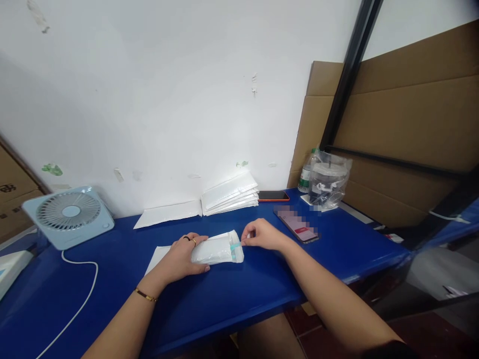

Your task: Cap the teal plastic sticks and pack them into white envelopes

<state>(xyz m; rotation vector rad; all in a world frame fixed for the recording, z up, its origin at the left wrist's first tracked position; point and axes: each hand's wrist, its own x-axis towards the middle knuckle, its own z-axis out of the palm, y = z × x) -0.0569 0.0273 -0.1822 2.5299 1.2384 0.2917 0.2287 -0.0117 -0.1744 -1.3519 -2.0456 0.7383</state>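
White packet (pixel 217 251) lies flat on the blue table (pixel 224 299), near its front edge, between both hands. Surroundings, large to small: white wall (pixel 168 89) behind; light-blue fan (pixel 68 212) at far left; stack of white envelopes (pixel 230 193) against the wall, beyond the packet; phone (pixel 299 224) lying to the right. Left hand (pixel 187 257) is spread wide across the packet's left part, palm down, apparently steadying it; a flat white piece (pixel 155 257) shows from beneath that hand, its join to the packet hidden. Right hand (pixel 264 233) is at the opposite end, thumb and finger in a narrow pinch that appears to hold the tip of a pale teal strip (pixel 234 247). Progress, as judged: packet laid out and braced, strip reached. Remaining: strip is not yet clear of the packet, and that end does not look closed. Contents not visible.
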